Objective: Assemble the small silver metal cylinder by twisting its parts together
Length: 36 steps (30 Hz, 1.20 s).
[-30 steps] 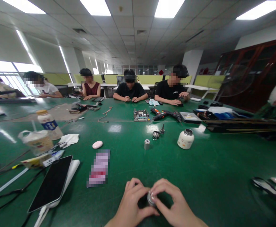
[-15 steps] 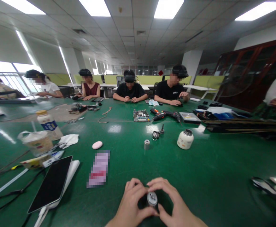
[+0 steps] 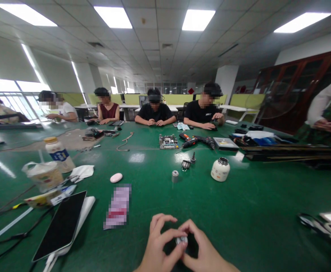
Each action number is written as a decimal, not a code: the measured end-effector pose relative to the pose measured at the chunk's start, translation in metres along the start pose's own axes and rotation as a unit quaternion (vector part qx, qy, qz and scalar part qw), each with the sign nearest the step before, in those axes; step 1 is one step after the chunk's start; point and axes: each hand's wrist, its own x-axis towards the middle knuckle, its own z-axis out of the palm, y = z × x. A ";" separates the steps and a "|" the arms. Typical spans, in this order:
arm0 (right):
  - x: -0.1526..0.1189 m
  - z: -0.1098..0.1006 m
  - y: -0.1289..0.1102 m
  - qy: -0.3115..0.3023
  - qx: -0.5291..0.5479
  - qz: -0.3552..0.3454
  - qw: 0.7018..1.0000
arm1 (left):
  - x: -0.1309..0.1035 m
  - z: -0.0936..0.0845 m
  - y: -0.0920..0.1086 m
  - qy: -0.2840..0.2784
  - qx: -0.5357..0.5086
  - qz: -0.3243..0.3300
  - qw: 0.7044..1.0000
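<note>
My left hand [image 3: 158, 247] and my right hand [image 3: 203, 251] meet at the bottom centre over the green table [image 3: 239, 211]. Between their fingertips they pinch a small silvery round metal part [image 3: 181, 240], mostly covered by the fingers. Farther out on the table stand a small grey cylinder [image 3: 175, 176], a white jar with an open metal neck [image 3: 220, 169], and two small metal pieces [image 3: 188, 162]. A pink oval object [image 3: 116, 177] lies to the left of the cylinder.
A dark phone on a white pad [image 3: 61, 224], cables, a plastic bottle [image 3: 58, 153] and a bagged cup [image 3: 43, 175] crowd the left. A circuit board [image 3: 168, 141] and power drills [image 3: 198, 141] lie far centre. Several people sit across; a person stands at right [image 3: 327, 117].
The view has tilted up slightly, so my hands sit lower in the picture. My fingers have closed more tightly around the metal part, hiding more of it.
</note>
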 end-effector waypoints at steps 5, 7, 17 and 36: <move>0.000 0.000 -0.001 -0.002 -0.019 0.029 0.999 | 0.002 -0.002 -0.002 0.062 0.029 -0.047 0.997; -0.001 -0.001 -0.002 -0.005 -0.023 0.032 0.999 | 0.002 -0.002 -0.008 0.104 0.075 -0.079 0.989; -0.004 -0.001 -0.001 -0.014 -0.034 0.030 0.999 | 0.003 -0.002 -0.016 0.117 0.171 -0.129 0.970; -0.006 -0.003 0.001 -0.009 -0.004 -0.032 0.999 | -0.007 0.002 0.009 0.038 0.033 -0.048 0.998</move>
